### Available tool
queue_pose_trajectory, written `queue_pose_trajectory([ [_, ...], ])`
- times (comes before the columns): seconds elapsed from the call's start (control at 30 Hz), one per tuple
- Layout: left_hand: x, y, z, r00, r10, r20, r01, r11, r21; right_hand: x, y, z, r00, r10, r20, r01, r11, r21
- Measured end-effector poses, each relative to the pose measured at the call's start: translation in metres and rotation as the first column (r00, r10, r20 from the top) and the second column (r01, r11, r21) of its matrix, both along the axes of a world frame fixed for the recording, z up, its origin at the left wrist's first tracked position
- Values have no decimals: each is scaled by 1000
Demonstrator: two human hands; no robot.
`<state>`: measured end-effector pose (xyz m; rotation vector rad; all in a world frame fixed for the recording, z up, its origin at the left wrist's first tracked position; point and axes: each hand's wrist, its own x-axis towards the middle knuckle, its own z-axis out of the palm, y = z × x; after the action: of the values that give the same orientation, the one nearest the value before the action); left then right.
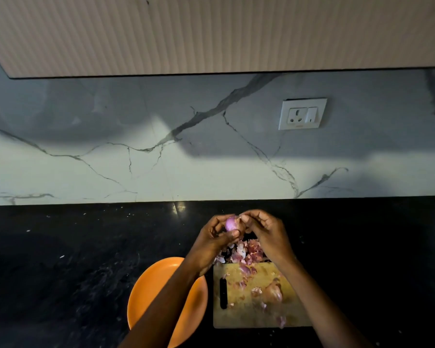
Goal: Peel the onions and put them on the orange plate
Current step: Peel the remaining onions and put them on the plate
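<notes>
My left hand (215, 237) grips a small purple onion (231, 224) above the black counter. Beside it, my right hand (264, 229) pinches a strip of the onion's skin at the top. An orange plate (148, 292) lies on the counter at the lower left, partly covered by my left forearm. On the wooden cutting board (239, 315) to the right of the plate lies an unpeeled onion (273, 292). A heap of onion peels (246, 252) sits at the board's far edge, below my hands.
The black counter (73, 259) runs to a marble backsplash with a white wall socket (302, 114). Loose bits of skin are scattered over the board. A dark slot handle (223, 293) marks the board's left side.
</notes>
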<state>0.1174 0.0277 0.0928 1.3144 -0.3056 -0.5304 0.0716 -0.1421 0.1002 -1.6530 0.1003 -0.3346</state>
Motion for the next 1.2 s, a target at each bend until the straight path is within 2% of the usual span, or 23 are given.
queue_pose_trajectory([
  [0.17,1,3,-3,998,56,1,-56,998,-11,1,0,5,997,77,-6,-77,996,-46],
  [0.37,-5,0,3,974,149,169,-160,986,48,2,1,6,999,33,-43,-36,997,-71],
  [0.53,-6,-2,6,964,143,224,-158,986,53,-1,7,3,999,-35,-17,32,989,-142],
  [0.7,-3,0,9,989,62,132,-66,997,28,-3,13,-1,993,-110,32,114,974,-196],
  [0.9,1,3,4,998,-67,-11,67,997,-44,1,8,-2,987,-150,-60,153,987,50],
  [1.0,1,2,6,1000,-14,18,14,1000,7,1,2,-5,990,-129,-65,132,990,56],
  [1.2,3,4,3,991,77,110,-81,996,33,-7,-5,-6,983,-105,-151,93,992,-87],
])
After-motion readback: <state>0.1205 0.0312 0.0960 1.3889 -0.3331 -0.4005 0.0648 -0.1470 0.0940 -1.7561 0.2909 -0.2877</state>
